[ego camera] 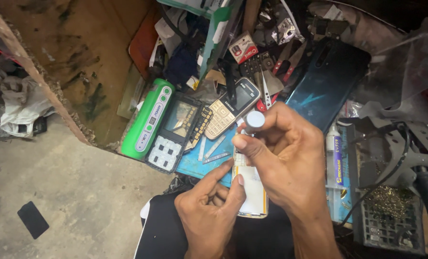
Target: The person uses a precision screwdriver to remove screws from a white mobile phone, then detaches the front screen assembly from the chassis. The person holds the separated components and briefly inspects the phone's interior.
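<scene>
At the lower middle of the frame, the person's left hand [209, 211] pinches the edge of a pale opened phone body [252, 192] between thumb and fingers, steadying it just above the lap. The right hand [286, 158] is closed around a slim tool with a round grey cap [255, 120], thumb pressed up beside the cap, the tool pointing down at the top of the phone body. Beneath both lies a blue mat [199, 163] on the cluttered table. Left of centre, a green and white oblong device [147, 120] lies tilted, touching a dark opened handset with a white keypad sheet [173, 134]. A gold keypad phone [233, 108] rests just above the right hand. To the right of that hand stands a small white tube with a blue and yellow label [336, 158], and a dark blue phone back cover [326, 84] lies at the upper right. A small red and white packet [242, 47] sits at the top centre
</scene>
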